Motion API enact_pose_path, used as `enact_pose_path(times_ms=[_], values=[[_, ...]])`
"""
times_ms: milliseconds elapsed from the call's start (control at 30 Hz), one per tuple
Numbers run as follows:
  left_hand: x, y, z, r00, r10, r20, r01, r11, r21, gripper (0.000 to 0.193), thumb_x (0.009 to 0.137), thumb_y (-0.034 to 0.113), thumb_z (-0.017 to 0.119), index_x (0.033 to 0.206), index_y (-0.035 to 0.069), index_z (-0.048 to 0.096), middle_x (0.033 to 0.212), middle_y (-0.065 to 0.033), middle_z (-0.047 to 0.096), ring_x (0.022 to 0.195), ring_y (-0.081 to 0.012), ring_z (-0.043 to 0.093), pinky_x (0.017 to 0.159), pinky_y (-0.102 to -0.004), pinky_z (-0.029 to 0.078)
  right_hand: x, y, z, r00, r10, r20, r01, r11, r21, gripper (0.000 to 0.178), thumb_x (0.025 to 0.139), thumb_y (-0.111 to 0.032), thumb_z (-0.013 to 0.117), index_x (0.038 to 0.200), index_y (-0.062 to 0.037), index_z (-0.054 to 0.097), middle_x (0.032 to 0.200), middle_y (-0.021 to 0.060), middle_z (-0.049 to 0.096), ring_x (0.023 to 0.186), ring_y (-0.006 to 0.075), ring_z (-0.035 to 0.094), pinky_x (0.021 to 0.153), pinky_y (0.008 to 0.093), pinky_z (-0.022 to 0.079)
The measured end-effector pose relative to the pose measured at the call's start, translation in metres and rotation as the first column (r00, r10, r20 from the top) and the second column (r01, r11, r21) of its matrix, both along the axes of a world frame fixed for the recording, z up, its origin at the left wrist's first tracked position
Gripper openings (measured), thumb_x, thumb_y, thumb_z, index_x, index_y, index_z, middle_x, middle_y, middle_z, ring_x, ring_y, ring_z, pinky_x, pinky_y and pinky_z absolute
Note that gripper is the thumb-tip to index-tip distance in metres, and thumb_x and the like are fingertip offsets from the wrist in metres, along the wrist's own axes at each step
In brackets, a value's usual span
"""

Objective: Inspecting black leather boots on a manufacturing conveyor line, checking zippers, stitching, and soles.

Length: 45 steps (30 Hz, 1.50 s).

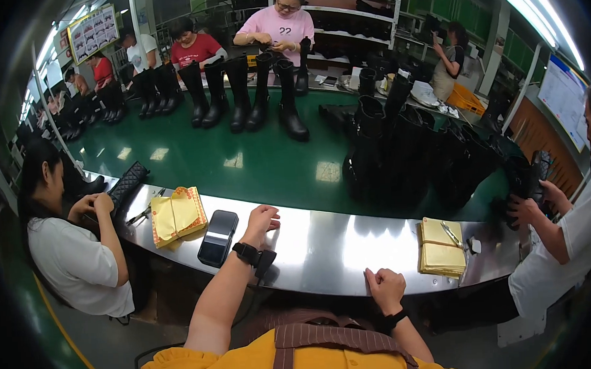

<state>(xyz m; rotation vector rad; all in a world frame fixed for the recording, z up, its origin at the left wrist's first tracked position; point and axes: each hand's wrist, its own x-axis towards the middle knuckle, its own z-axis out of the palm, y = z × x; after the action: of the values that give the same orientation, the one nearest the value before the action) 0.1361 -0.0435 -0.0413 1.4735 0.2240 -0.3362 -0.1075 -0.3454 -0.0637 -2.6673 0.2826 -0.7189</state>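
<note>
My left hand rests on the shiny metal ledge, its fingers curled in loosely with nothing seen in them. Just to its left lies a black rectangular case-like object. My right hand sits at the ledge's near edge, closed in a loose fist with nothing showing in it. Nearest to it, on the right, is a tied stack of yellow paper with small snips on top. Black straps circle both my wrists.
Beyond the ledge runs a green conveyor belt bearing a row of tall black boots and a dense boot cluster. A second yellow paper bundle lies left. Co-workers stand or sit on both sides and across, some handling boots.
</note>
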Motion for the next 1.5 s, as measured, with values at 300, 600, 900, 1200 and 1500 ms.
enact_pose_path(times_ms=[300, 600, 900, 1200, 1500], values=[[0.121, -0.089, 0.066, 0.826, -0.436, 0.358, 0.048, 0.687, 0.725, 0.033, 0.082, 0.023, 0.068, 0.108, 0.003, 0.066, 0.095, -0.0146, 0.069, 0.09, -0.0253, 0.066, 0.08, -0.0355, 0.052, 0.002, -0.001, 0.01, 0.998, 0.061, -0.018, -0.06, 0.998, 0.019, 0.04, 0.083, -0.026, 0.071, 0.053, -0.0088, 0.051, 0.053, 0.0081, 0.053, 0.05, 0.0295, 0.049, 0.057, 0.0407, 0.033], [0.264, -0.17, 0.026, 0.702, -0.582, 0.41, -0.228, 0.361, 0.904, 0.051, 0.08, 0.025, 0.071, 0.129, 0.015, 0.057, 0.138, -0.0181, 0.043, 0.128, -0.0376, 0.042, 0.104, -0.0511, 0.041, 0.018, 0.01, -0.003, 0.964, 0.201, -0.175, -0.207, 0.978, -0.018, 0.037, 0.073, -0.022, 0.078, 0.051, -0.0123, 0.049, 0.051, 0.0015, 0.052, 0.048, 0.0214, 0.05, 0.054, 0.0368, 0.03], [0.38, -0.136, -0.035, 0.513, -0.84, 0.175, -0.426, -0.072, 0.902, 0.046, 0.092, 0.02, 0.053, 0.137, 0.025, 0.051, 0.152, -0.0113, 0.033, 0.143, -0.0406, 0.025, 0.104, -0.0622, 0.039, 0.069, -0.004, -0.003, 0.952, 0.249, -0.178, -0.264, 0.962, -0.065, 0.037, 0.073, -0.022, 0.078, 0.052, -0.013, 0.049, 0.052, 0.0007, 0.052, 0.048, 0.0205, 0.05, 0.053, 0.0362, 0.03], [0.418, -0.049, -0.03, 0.526, -0.813, 0.249, -0.349, 0.06, 0.935, 0.037, 0.088, 0.004, 0.053, 0.122, 0.016, 0.056, 0.153, -0.0045, 0.035, 0.145, -0.0333, 0.025, 0.103, -0.0433, 0.048, 0.076, -0.009, 0.0, 0.949, 0.257, -0.184, -0.272, 0.961, -0.059, 0.037, 0.072, -0.022, 0.078, 0.053, -0.0136, 0.048, 0.052, -0.0001, 0.051, 0.048, 0.0196, 0.05, 0.053, 0.0356, 0.029], [0.388, -0.193, 0.017, 0.116, -0.887, 0.446, -0.562, 0.311, 0.766, 0.058, 0.082, 0.01, 0.059, 0.139, 0.017, 0.048, 0.143, -0.0103, 0.044, 0.139, -0.03, 0.035, 0.11, -0.0505, 0.03, 0.071, -0.013, 0.002, 0.949, 0.238, -0.207, -0.257, 0.964, -0.066, 0.036, 0.072, -0.022, 0.078, 0.054, -0.0143, 0.048, 0.052, -0.0009, 0.051, 0.048, 0.0187, 0.05, 0.053, 0.035, 0.029]])
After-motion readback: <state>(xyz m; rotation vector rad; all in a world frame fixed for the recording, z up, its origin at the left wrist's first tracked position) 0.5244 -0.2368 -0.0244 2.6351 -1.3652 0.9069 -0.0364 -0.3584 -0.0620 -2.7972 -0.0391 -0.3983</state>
